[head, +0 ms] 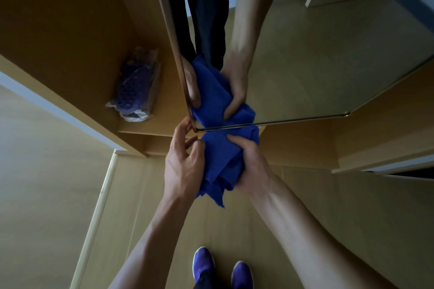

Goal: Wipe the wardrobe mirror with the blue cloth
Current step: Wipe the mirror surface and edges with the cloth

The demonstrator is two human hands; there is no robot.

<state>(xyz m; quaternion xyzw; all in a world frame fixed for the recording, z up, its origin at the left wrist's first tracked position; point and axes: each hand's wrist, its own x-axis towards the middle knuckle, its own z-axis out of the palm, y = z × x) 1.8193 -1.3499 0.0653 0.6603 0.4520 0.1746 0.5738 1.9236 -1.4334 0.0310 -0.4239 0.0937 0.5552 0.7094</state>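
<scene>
Pale wood floor (152, 218) fills the lower frame, with two purple shoes (203, 263) at the bottom centre. At upper left stands an open wardrobe (58, 19), and on its bottom board lies a clear bag (136, 87) holding something purple. A mirror (305, 65) on the wardrobe door takes up the upper right; its lower left corner sits just above the hands, near the frame's centre.

Just below that corner is the cloth (223, 159), blue and bunched into a thick wad. Its upper end touches the mirror's bottom edge, and a loose tail hangs down toward the floor. Its reflection shows directly above it in the glass, along with reflected hands, a forearm and dark trousers.

The right hand (249, 162) grips the wad from the right, thumb laid across its top and fingers wrapped round the bulk.

The left hand (183, 164) lies against the cloth's left side with its fingers bent. One fingertip is at the door's lower corner, and the others are curled at the cloth's upper left edge. Whether they pinch the fabric or only touch it cannot be told.
</scene>
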